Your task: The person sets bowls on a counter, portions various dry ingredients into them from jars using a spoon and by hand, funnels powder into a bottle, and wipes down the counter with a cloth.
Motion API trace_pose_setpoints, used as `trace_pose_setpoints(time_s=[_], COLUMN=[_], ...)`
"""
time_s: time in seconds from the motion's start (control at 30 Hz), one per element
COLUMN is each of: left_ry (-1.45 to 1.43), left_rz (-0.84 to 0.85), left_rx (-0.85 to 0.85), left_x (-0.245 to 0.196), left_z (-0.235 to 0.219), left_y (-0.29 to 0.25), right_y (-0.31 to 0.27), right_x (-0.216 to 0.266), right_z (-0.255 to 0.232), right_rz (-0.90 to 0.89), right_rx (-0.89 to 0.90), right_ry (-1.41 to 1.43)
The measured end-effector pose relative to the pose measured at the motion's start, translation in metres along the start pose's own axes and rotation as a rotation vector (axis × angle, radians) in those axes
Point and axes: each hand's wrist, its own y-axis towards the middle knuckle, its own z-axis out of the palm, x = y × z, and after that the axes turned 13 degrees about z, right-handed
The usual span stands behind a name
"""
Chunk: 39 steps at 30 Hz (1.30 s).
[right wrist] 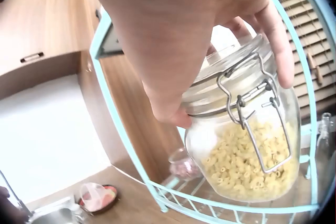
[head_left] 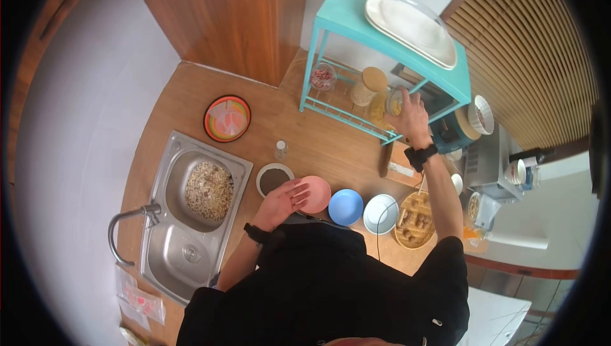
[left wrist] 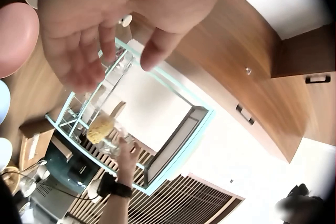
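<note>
My right hand (head_left: 412, 117) grips a glass clip-top jar of elbow macaroni (right wrist: 247, 161) around its lid, thumb on one side and fingers on the other. The jar is upright at the open front of a turquoise rack (head_left: 356, 12), overlapping its lower wire shelf in the right wrist view. My left hand (head_left: 280, 206) hovers with fingers extended and holds nothing. It is nearest the pink bowl (head_left: 320, 194) and a white-rimmed bowl of dark grains (head_left: 273, 177). On the shelf beside the jar stand a wooden-lidded jar (head_left: 364, 95) and a glass container of reddish pieces (head_left: 323, 77).
A double sink (head_left: 191, 254) holding grain-like bits lies left. Blue (head_left: 345, 207) and white (head_left: 380, 214) bowls and a wicker basket (head_left: 414, 235) line the counter's near edge. A small clear bottle (head_left: 280, 149) stands mid-counter; white platters (head_left: 414, 34) top the rack.
</note>
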Motion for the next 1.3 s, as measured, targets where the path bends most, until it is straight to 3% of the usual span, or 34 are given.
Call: trace_pose_setpoints(time_s=[0.07,0.1,0.17,0.23,0.37,0.43,0.57,0.7,0.77,0.9,0.97,1.07,1.3], left_ry=[0.022,0.033,0.01,-0.066,-0.302,-0.229,-0.202,-0.293,-0.284,-0.293,-0.186,-0.18,-0.147], left_rz=[-0.045,-0.061,-0.074,-0.097,-0.092,-0.071,-0.071,-0.067,-0.04,-0.042,0.003,-0.014,-0.01], left_rx=[0.211,0.214,0.419,0.478,0.594,0.507,0.274,0.318,0.308,0.305,0.234,0.162,0.107], left_x=[0.004,0.008,0.021,0.037,0.056,0.069,0.062,0.064,0.07,0.081,0.086,0.098,0.125], left_z=[0.022,0.031,0.049,0.064,0.081,0.068,0.069,0.06,0.056,0.057,0.064,0.076,0.081], left_y=[0.012,0.02,0.035,0.053,0.058,0.052,0.03,0.015,0.016,0.011,0.005,0.0,-0.01], right_y=[-0.022,-0.032,-0.054,-0.079,-0.123,-0.145,-0.191,-0.222,-0.225,-0.229,-0.227,-0.23,-0.234], right_x=[0.013,0.017,0.018,0.024,0.034,0.037,0.037,0.043,0.038,0.025,0.022,0.013,-0.025], right_z=[-0.042,-0.059,-0.074,-0.083,-0.071,-0.056,-0.032,-0.03,-0.02,-0.026,-0.045,-0.039,-0.036], right_rz=[0.001,-0.012,-0.03,-0.103,-0.101,-0.044,-0.232,-0.257,-0.369,-0.414,-0.496,-0.494,-0.597], right_rx=[0.042,0.084,0.114,0.2,0.282,0.345,0.232,0.143,-0.074,-0.075,0.028,-0.083,-0.06], right_ry=[0.099,0.202,0.288,0.54,0.72,0.715,0.64,0.622,0.495,0.359,0.311,0.323,0.201])
